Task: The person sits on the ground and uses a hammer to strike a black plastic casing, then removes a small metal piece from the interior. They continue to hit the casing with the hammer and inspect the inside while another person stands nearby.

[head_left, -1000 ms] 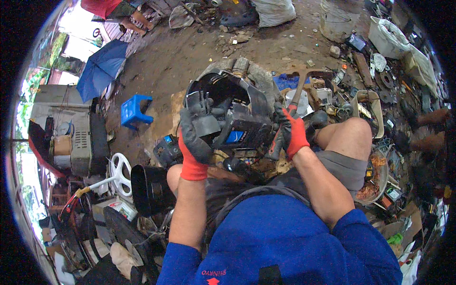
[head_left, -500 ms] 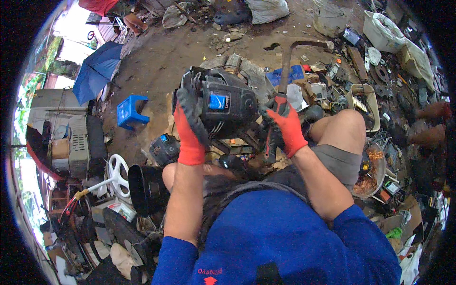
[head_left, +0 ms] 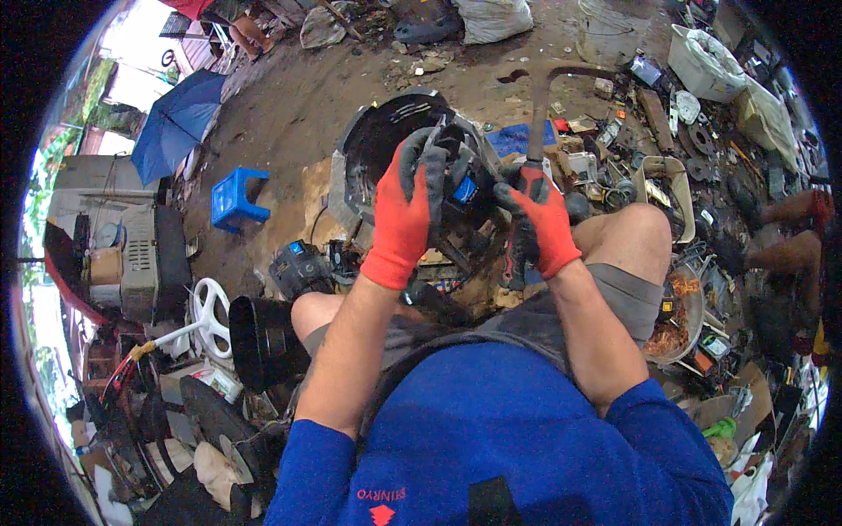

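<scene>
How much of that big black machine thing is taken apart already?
Some looks done: loose metal parts lie scattered on the ground. In hand now: the left hand grips the round black housing, and the right hand holds a long tool against it. Left: the housing looks mostly in one piece, so probably plenty remains.

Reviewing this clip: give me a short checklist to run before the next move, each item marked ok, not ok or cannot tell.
1. Left hand gripping the black housing: ok, gloved fingers wrap its edge.
2. Right hand gripping the curved bar: ok, fist closed round the handle.
3. Bar tip seated in the housing: cannot tell, the tip is not clearly shown.
4. Both hands gloved: ok.
5. Housing steady over the knees: cannot tell, its underside is hidden.
6. Ground around free of loose scrap: not ok, parts lie close on the right.
</scene>
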The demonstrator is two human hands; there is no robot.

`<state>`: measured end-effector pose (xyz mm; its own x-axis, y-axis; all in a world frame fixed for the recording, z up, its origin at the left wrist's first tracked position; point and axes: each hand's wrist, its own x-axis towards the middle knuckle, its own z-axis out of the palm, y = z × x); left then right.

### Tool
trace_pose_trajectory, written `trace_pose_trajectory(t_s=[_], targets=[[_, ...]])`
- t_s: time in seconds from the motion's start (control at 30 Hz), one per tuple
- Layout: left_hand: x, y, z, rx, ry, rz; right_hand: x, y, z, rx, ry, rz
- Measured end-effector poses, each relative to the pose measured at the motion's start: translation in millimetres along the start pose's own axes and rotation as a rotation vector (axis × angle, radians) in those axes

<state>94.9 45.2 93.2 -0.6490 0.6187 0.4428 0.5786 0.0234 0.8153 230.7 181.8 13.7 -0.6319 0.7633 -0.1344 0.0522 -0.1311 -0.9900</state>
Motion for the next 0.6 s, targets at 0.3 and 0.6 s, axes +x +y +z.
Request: trace_pose_trajectory(t_s=[0.3,0.6], targets=[[-24,-3,22,0.061,-0.181,0.231,-3,-19,-19,0.55,-0.282,-0.006],[-42,19,9,-0.11,-0.109,0.201,7,5,-34,0.49,-0.439,0.117]])
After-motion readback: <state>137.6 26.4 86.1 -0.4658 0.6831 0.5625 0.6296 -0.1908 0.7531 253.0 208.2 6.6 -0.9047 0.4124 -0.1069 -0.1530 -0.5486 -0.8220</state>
